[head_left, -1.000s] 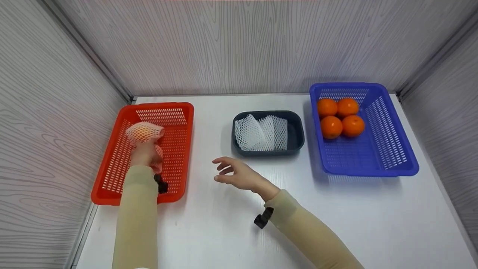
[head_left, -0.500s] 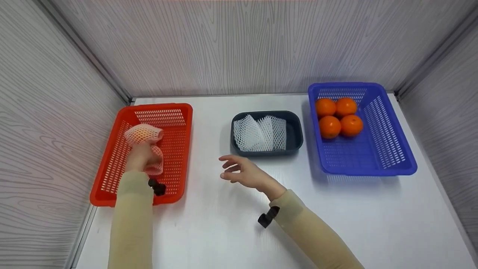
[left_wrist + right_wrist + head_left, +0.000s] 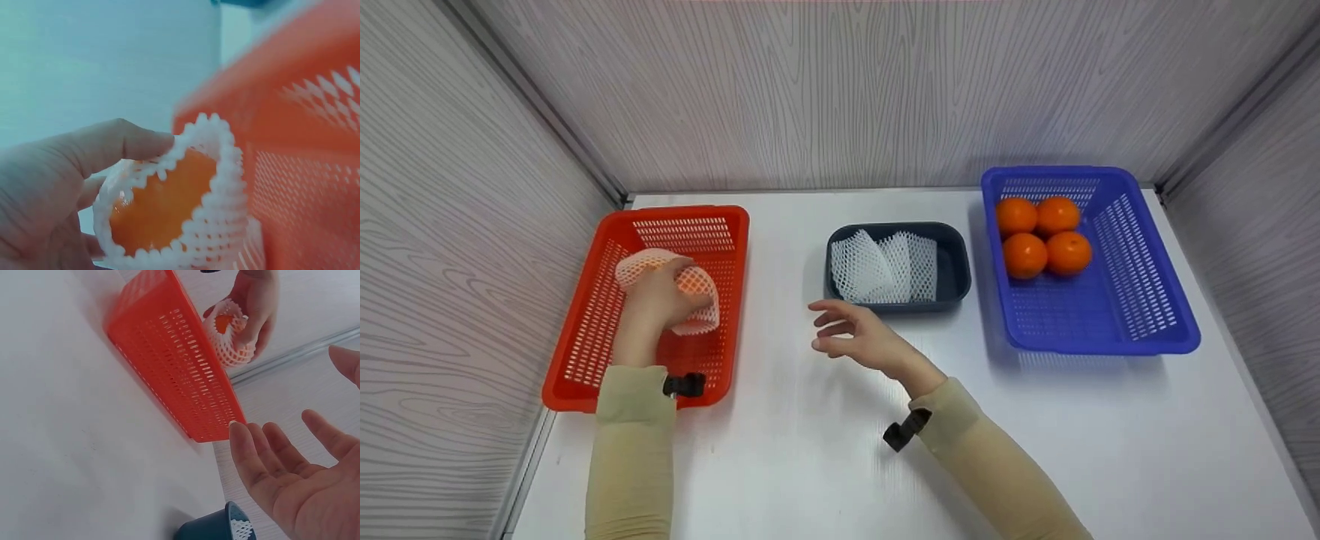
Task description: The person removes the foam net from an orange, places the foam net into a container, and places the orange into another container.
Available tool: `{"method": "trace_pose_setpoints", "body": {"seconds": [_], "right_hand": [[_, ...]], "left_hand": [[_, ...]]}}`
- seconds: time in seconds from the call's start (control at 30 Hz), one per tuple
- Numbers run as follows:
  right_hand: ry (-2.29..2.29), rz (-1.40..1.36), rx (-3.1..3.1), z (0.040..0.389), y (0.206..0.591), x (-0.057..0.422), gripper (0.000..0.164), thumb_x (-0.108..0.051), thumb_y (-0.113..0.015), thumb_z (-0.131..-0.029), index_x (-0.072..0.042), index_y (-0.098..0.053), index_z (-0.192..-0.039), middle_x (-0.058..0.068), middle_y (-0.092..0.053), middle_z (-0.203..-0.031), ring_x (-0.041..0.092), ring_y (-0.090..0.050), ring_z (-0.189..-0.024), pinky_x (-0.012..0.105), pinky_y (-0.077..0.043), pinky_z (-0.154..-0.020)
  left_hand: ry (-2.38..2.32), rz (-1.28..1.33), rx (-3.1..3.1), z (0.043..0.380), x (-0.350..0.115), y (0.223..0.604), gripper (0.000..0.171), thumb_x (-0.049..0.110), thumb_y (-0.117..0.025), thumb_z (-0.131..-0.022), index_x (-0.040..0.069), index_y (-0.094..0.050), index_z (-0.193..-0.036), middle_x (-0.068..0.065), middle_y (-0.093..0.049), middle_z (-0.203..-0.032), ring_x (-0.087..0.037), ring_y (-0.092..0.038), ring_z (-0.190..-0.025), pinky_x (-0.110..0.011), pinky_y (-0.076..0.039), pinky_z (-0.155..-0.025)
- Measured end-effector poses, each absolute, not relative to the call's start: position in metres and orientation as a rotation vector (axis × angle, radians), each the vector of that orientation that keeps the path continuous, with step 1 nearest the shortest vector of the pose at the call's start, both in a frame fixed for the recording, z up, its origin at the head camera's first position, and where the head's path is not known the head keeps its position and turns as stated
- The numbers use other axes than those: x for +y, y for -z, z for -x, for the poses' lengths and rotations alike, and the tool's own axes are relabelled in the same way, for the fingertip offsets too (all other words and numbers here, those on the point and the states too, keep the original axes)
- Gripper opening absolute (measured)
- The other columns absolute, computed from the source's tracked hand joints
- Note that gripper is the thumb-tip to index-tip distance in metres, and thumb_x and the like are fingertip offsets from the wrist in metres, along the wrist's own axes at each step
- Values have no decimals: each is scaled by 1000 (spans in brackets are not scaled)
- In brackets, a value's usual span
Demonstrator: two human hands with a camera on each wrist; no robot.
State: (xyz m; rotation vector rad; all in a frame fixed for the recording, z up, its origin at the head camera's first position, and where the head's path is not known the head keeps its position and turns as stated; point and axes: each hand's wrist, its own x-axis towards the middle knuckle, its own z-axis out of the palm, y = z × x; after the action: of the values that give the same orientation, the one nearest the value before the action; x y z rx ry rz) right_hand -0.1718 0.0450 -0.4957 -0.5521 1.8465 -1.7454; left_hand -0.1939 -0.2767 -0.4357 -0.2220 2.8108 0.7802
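Note:
My left hand (image 3: 660,296) grips an orange in a white foam net sleeve (image 3: 699,291) over the red basket (image 3: 739,300). In the left wrist view, thumb and fingers curl round the foam net (image 3: 225,219), and the orange (image 3: 169,205) shows through its open end. A second netted orange (image 3: 639,264) lies in the basket just beyond, partly covered by that hand. My right hand (image 3: 870,341) hovers with relaxed fingers in front of the dark box, holding nothing; the right wrist view shows the palm (image 3: 320,489) bare.
A dark box (image 3: 956,262) with several white foam net sleeves (image 3: 862,270) stands mid-table. To the right, a blue basket (image 3: 1177,300) holds several bare oranges (image 3: 1025,255). Grey wood-grain panels (image 3: 810,97) enclose the white table (image 3: 780,450) at the back and sides.
My left hand has shifted right and slightly away from me with the netted orange, which appears lifted. My right hand has drifted a little right, closer to the dark box.

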Motion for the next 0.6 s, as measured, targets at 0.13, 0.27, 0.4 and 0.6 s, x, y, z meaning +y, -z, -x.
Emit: {"method": "trace_pose_setpoints", "body": {"seconds": [0.13, 0.27, 0.4, 0.6], "right_hand": [[1764, 536, 1848, 174, 494, 48, 58, -5, -67, -92, -1, -43, -144, 22, -50, -131, 39, -52, -119, 41, -53, -86], [1825, 511, 1824, 175, 491, 53, 57, -7, -68, -92, -3, -45, -144, 20, -51, -130, 37, -53, -119, 42, -53, -87], [1887, 502, 1799, 177, 489, 59, 56, -9, -68, -91, -3, -46, -143, 23, -51, -130, 35, -54, -117, 42, -53, -87], [1963, 486, 1793, 181, 487, 67, 55, -7, -67, -92, 0, -45, -143, 23, -51, -131, 32, -56, -117, 46, -53, -87]], "left_hand": [[-832, 97, 2866, 188, -255, 426, 67, 31, -75, -85, 11, -48, -143, -26, -44, -136, -41, -45, -115, -66, -39, -96], [-881, -11, 2912, 182, -231, 421, 65, 30, -77, -84, 16, -50, -142, -25, -43, -136, -40, -49, -113, -63, -41, -95], [-923, -95, 2975, 176, -207, 420, 65, 30, -79, -82, 19, -53, -140, -22, -45, -133, -38, -51, -108, -59, -46, -91], [-1016, -232, 3014, 171, -176, 424, 63, 32, -81, -80, 22, -56, -137, -18, -47, -131, -36, -54, -106, -54, -48, -91]]}}
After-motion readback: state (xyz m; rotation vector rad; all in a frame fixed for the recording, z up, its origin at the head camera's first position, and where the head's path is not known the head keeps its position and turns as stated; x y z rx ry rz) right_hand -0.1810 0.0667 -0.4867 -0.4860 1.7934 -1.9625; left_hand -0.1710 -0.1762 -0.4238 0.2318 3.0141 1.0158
